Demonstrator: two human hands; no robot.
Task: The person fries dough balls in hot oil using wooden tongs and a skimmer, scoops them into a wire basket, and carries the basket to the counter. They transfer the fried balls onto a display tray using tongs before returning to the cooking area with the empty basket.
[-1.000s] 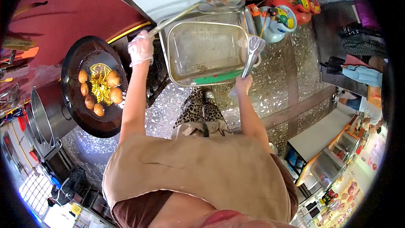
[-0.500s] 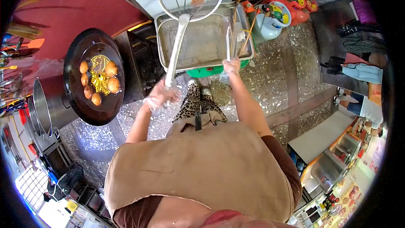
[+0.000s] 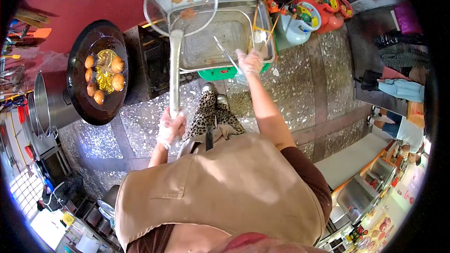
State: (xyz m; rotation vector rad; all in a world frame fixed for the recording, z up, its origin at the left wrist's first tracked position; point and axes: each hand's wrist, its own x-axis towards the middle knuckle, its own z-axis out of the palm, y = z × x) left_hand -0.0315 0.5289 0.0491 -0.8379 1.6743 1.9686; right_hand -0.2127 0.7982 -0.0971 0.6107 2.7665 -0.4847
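My left hand, in a clear plastic glove, is closed around the long handle of a wire mesh skimmer. The round mesh extends over the left far corner of a metal tray, and brownish pieces show in it. My right hand, also gloved, is at the tray's near right rim with its fingers apart. Just left of it a thin metal utensil leans across the rim, its pale blue end toward me. Whether the fingertips still touch it is hard to see. A mesh basket lies inside the tray.
To the left, a dark wok holds oil and several browned balls. Beside it stands a large metal pot. Gas cylinders stand right of the tray. Green plastic shows under it. Another person is at far right.
The skimmer has shifted left, and my left hand has come nearer to me. My right hand has loosened from the thin utensil, which now tilts left across the tray's rim.
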